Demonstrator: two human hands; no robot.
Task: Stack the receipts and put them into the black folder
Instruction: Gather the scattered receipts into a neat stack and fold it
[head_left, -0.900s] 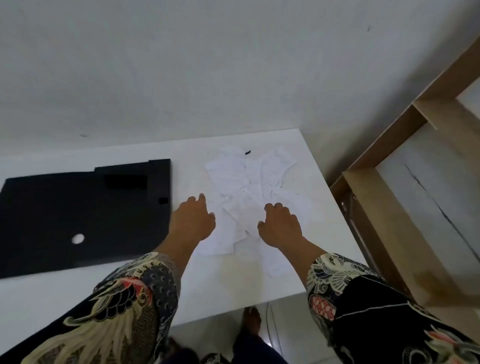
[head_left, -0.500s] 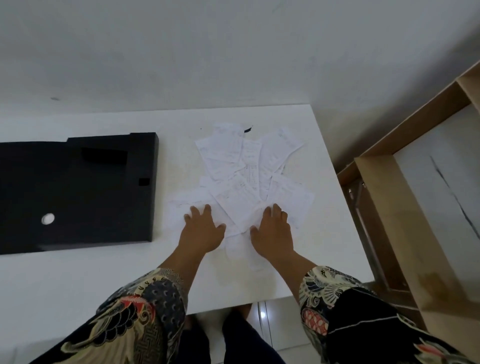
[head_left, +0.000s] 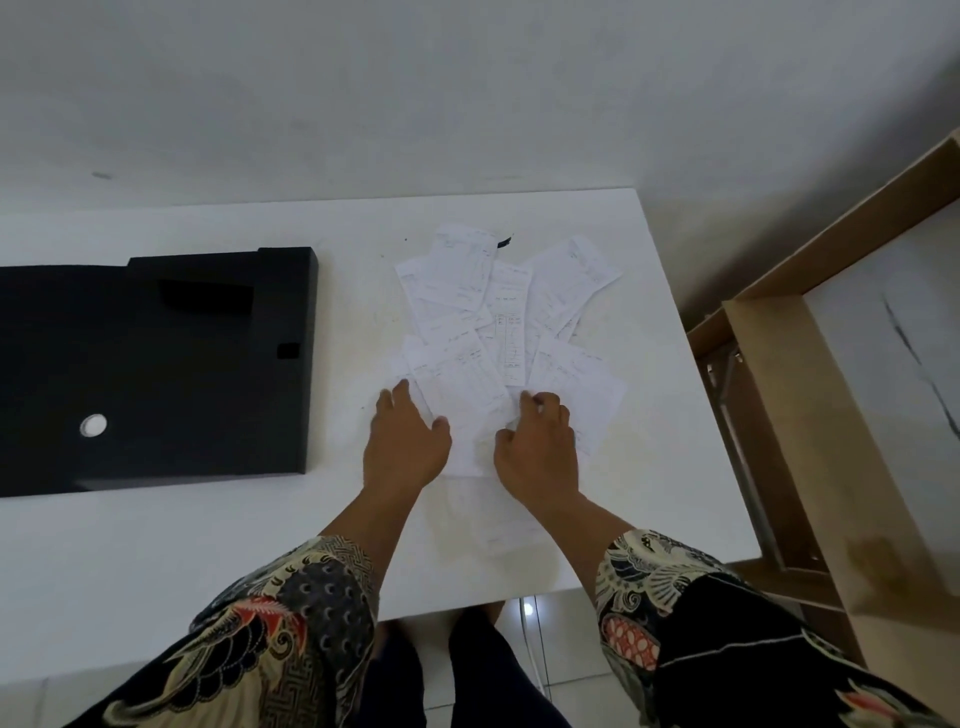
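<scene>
Receipts (head_left: 498, 332) fanned, overlapping, right of black folder (head_left: 156, 364); left hand (head_left: 408, 441) flat, fingers straight on near sheets; right hand (head_left: 537, 447) curled, pinching one; best sweep inward, square edges before lifting.

A white worktop (head_left: 182, 561) stands pushed against a pale grey wall (head_left: 467, 93), its surface faintly stained toward the right edge. Just past the right edge stands a light brown wooden shelf unit (head_left: 769, 395) with a pale, marble-looking panel (head_left: 893, 364) set in it, a dark crack-like line running down the panel. Below the near edge shows a white tiled floor (head_left: 561, 660) with a bright glint of light on it, and a small dark scrap (head_left: 504, 242) lies near the worktop's far edge.
</scene>
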